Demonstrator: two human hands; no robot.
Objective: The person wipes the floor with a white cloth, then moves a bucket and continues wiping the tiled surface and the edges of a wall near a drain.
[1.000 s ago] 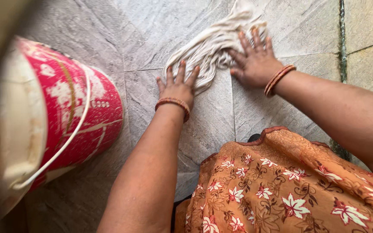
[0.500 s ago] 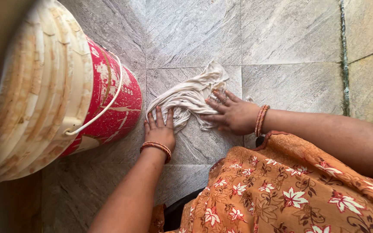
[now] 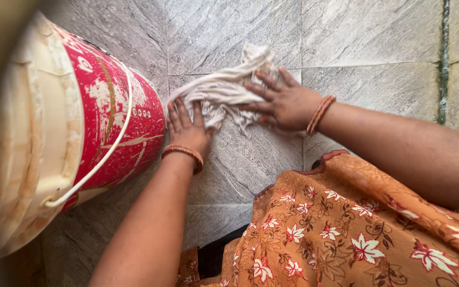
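A crumpled white cloth (image 3: 224, 87) lies on the grey stone floor (image 3: 367, 32). My left hand (image 3: 187, 130) presses flat on the cloth's near left end, fingers spread, right beside the bucket. My right hand (image 3: 282, 101) lies flat on the cloth's right part, fingers pointing left. Both wrists wear orange bangles. Neither hand closes around the cloth; both palms bear down on it.
A red and cream plastic bucket (image 3: 70, 133) with a white wire handle stands at the left, close to my left hand. Orange floral fabric (image 3: 346, 234) covers my knee at the lower right. A dark grout line (image 3: 443, 58) runs down the far right.
Both hands have drawn the cloth back across the floor toward me and leftward, next to the bucket. The bucket now fills more of the left side of the view.
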